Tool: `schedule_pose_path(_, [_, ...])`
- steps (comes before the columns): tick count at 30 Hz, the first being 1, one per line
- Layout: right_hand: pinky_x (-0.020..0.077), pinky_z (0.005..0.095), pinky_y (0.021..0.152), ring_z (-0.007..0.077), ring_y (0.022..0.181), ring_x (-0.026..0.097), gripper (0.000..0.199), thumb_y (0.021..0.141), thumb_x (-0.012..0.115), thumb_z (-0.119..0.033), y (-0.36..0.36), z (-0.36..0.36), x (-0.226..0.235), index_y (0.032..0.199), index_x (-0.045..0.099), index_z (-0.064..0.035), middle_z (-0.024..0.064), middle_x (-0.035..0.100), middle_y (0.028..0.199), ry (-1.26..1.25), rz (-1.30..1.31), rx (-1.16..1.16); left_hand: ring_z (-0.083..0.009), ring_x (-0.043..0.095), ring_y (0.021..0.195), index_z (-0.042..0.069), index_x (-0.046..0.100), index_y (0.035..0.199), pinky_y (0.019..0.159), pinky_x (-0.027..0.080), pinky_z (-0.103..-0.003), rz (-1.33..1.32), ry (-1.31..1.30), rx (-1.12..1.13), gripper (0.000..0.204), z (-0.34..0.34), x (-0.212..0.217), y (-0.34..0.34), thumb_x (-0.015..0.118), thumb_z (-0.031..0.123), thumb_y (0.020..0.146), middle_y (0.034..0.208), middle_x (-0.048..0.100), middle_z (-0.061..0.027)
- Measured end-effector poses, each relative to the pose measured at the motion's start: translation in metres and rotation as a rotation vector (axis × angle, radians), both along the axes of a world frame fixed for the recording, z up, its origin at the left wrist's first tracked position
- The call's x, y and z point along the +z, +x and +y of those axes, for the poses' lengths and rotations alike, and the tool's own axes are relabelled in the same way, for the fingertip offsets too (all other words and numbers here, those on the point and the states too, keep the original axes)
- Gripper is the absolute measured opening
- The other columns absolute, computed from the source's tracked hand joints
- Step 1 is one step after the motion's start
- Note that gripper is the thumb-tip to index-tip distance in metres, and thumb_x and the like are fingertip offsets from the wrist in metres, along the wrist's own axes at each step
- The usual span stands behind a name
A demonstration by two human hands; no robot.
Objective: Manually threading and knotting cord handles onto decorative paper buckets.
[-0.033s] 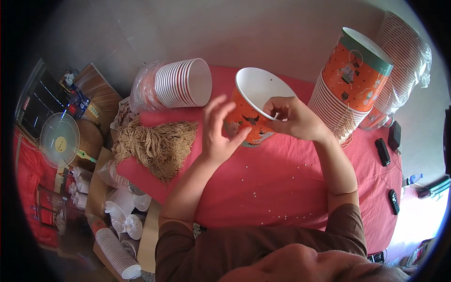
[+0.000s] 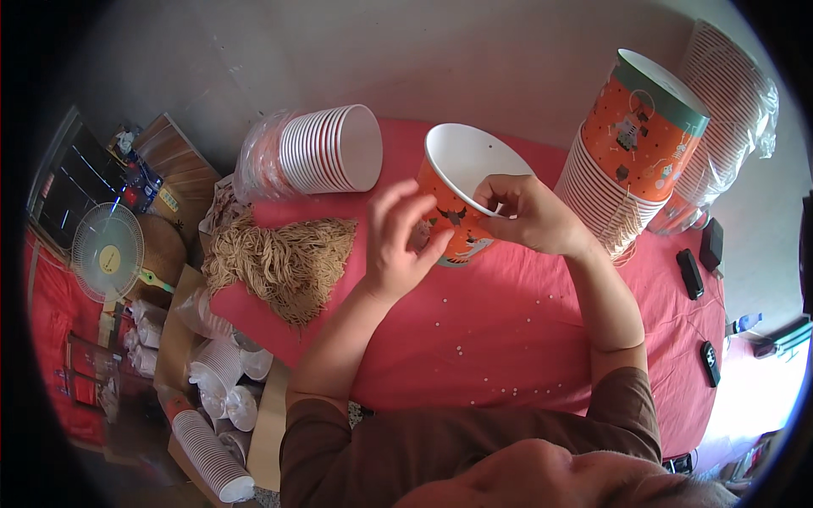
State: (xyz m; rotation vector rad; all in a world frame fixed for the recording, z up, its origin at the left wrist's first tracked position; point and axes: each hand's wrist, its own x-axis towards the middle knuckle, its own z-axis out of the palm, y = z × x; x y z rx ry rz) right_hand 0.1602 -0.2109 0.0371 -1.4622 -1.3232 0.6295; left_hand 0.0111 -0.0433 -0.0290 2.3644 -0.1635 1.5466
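Observation:
An orange paper bucket [image 2: 453, 212] with dark printed figures and a white inside tilts over the red-covered table. My right hand [image 2: 533, 216] pinches its near rim between thumb and fingers. A small dark spot shows on the inner wall, near the far right rim. Beside the bucket's left wall is my left hand [image 2: 400, 241], its fingers curved and apart, holding nothing; whether the fingertips touch the wall I cannot tell. Left of that hand lies a heap of tan cords [image 2: 284, 262].
Nested buckets [image 2: 644, 127] stand at right, beside a plastic-wrapped stack [image 2: 728, 102]. Another wrapped stack [image 2: 318, 152] lies back left. Small white dots dot the red cloth [image 2: 500, 313]. A remote control [image 2: 710, 364] sits near the right edge. Lower left, a carton [image 2: 271, 423] adjoins more cups; a fan [image 2: 110, 254] stands beyond.
My left hand has shifted slightly right, closer to the bucket's wall, with its fingers a little more curled. My right hand stays at the rim.

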Motion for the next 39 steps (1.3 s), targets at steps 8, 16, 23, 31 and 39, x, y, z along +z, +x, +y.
schedule_pose_path(8, [0.0452, 0.0246, 0.064, 0.0064, 0.072, 0.054, 0.010, 0.084, 0.067, 0.000, -0.005, 0.002, -0.006, 0.093, 0.062, 0.0014, 0.0013, 0.060, 0.078, -0.029, -0.080, 0.002, -0.0258, 0.059, 0.097, 0.010, 0.068, 0.116, 0.080, 0.054, -0.037, -0.004, 0.205, -0.029, 0.046, -0.011, -0.010, 0.001, 0.074, -0.003, 0.072, 0.112, 0.056, -0.0071])
schedule_pose_path(16, [0.0438, 0.0231, 0.062, 0.0049, 0.073, 0.051, 0.011, 0.085, 0.066, 0.001, -0.008, 0.002, -0.005, 0.095, 0.062, -0.0005, -0.0016, 0.059, 0.081, -0.028, -0.108, 0.000, -0.0251, 0.059, 0.098, 0.010, 0.069, 0.116, 0.081, 0.054, -0.037, 0.008, 0.227, -0.019, 0.047, -0.011, -0.008, -0.001, 0.073, -0.002, 0.070, 0.112, 0.057, -0.0068])
schedule_pose_path(23, [0.0462, 0.0237, 0.064, 0.0056, 0.075, 0.054, 0.010, 0.084, 0.066, 0.002, -0.006, 0.002, -0.005, 0.093, 0.062, -0.0001, -0.0008, 0.060, 0.082, -0.026, -0.100, 0.005, -0.0265, 0.059, 0.100, 0.011, 0.069, 0.101, 0.083, 0.053, -0.038, 0.013, 0.209, -0.059, 0.034, -0.008, -0.012, 0.001, 0.075, -0.001, 0.070, 0.114, 0.057, -0.0069])
schedule_pose_path(31, [0.0477, 0.0238, 0.066, 0.0060, 0.075, 0.056, 0.011, 0.084, 0.068, 0.000, -0.007, 0.001, -0.003, 0.094, 0.062, -0.0005, -0.0004, 0.062, 0.084, -0.028, -0.096, 0.012, -0.0263, 0.060, 0.097, 0.010, 0.066, 0.090, 0.082, 0.053, -0.039, -0.001, 0.196, -0.068, 0.024, -0.012, -0.006, 0.000, 0.077, 0.003, 0.070, 0.113, 0.058, -0.0064])
schedule_pose_path(39, [0.0462, 0.0298, 0.062, 0.0131, 0.068, 0.056, 0.017, 0.080, 0.069, -0.001, -0.017, -0.006, 0.000, 0.093, 0.059, 0.0024, 0.0093, 0.059, 0.077, 0.068, -0.469, -0.178, -0.0226, 0.063, 0.080, 0.008, 0.065, 0.083, 0.071, 0.053, -0.036, 0.200, 0.238, -0.269, 0.017, -0.031, 0.009, -0.012, 0.079, 0.007, 0.072, 0.088, 0.065, -0.0039])
